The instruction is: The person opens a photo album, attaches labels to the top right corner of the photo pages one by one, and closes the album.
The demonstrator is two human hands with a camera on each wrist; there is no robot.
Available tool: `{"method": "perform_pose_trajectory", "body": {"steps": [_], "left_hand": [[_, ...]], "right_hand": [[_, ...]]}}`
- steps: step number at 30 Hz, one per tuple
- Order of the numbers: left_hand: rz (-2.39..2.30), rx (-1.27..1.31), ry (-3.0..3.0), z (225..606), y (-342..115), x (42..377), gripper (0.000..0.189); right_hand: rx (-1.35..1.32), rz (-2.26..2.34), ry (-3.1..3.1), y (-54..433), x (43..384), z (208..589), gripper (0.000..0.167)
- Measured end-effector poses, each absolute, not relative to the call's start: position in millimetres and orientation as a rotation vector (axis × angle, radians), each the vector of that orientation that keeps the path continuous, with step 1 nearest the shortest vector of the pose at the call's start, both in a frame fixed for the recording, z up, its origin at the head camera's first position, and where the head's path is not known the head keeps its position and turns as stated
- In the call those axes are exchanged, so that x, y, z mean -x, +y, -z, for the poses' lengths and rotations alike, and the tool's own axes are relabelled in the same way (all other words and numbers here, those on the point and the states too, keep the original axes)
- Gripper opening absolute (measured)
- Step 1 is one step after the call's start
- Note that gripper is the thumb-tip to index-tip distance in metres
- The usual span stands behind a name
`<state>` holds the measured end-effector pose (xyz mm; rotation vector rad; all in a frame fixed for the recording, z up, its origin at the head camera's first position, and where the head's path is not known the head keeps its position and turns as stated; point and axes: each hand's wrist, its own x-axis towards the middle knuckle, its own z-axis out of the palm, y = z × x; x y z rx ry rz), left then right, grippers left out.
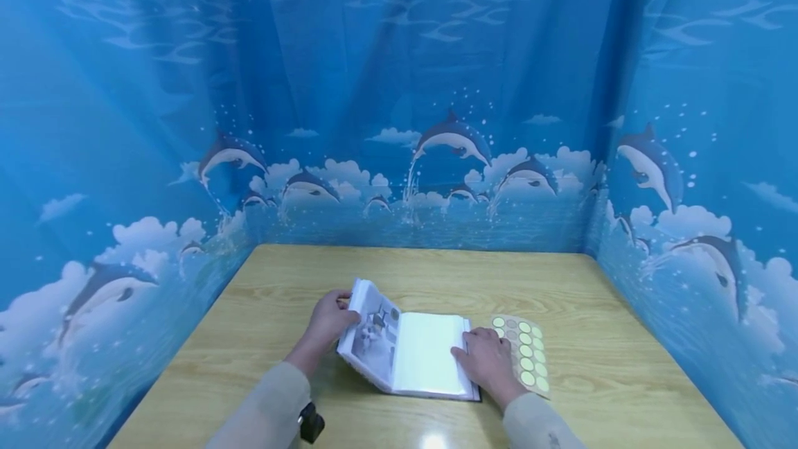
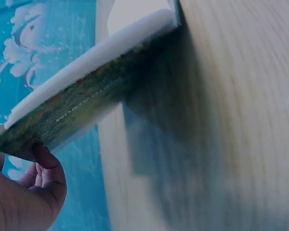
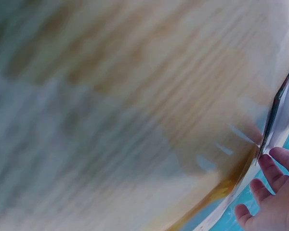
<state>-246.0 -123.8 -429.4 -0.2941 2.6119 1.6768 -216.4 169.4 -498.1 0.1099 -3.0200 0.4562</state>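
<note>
A photo album (image 1: 430, 355) lies spread on the table, its right page blank white and its left page showing a greyish picture. My left hand (image 1: 330, 321) pinches the outer edge of the left side, thumb on the page side and fingers behind. That side is tilted up off the table. In the left wrist view the dark green patterned cover (image 2: 82, 108) shows from below, with the left hand (image 2: 31, 192) gripping its corner. My right hand (image 1: 489, 359) rests at the album's right edge with fingers loosely spread; the right wrist view shows its fingertips (image 3: 265, 161) right at that edge.
A sheet of round pale-yellow stickers (image 1: 526, 352) lies just right of the album, partly behind the right hand. The wooden table (image 1: 299, 269) is bounded by blue dolphin-print curtains (image 1: 399, 89) at the back and sides.
</note>
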Motion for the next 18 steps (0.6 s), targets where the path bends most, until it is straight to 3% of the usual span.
{"method": "perform_pose_trajectory", "body": {"steps": [12, 18], "left_hand": [[-1.691, 0.021, 2.636, 421, -78, 243, 0.051], [-1.658, 0.008, 2.623, 421, -53, 238, 0.053]], "right_hand": [[-0.109, -0.445, -3.044, 168, 218, 494, 0.051], [-0.123, -0.444, -3.05, 166, 219, 494, 0.049]]}}
